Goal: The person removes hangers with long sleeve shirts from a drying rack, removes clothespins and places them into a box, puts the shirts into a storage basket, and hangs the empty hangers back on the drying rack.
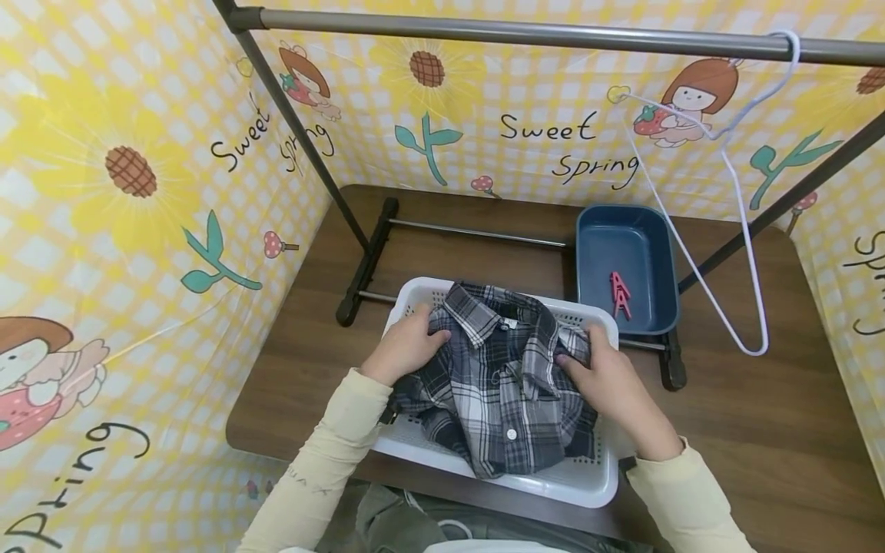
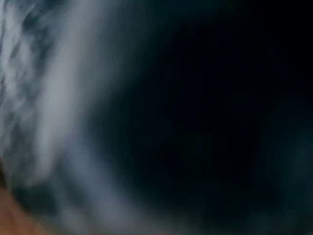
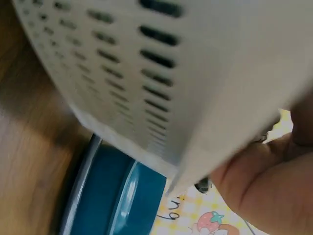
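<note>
A grey-and-black plaid shirt point(image 1: 494, 376) with a collar and white buttons lies bunched in a white plastic basket point(image 1: 577, 491). My left hand point(image 1: 408, 346) grips the shirt at its left shoulder, beside the basket's rim. On the other side, my right hand point(image 1: 611, 384) pinches the cloth between thumb and fingers. The right wrist view shows that hand point(image 3: 274, 181) near the rim of the perforated basket wall point(image 3: 122, 63); the pinched cloth is mostly hidden there. Dark, blurred cloth point(image 2: 63, 88) fills much of the left wrist view.
A white hanger point(image 1: 747, 230) hangs from the metal rack bar point(image 1: 518, 31) at the right. Behind the basket stands a blue bin point(image 1: 625, 230) holding red clothespins point(image 1: 619, 296). The rack's black foot point(image 1: 366, 265) rests on the wooden table point(image 1: 290, 369).
</note>
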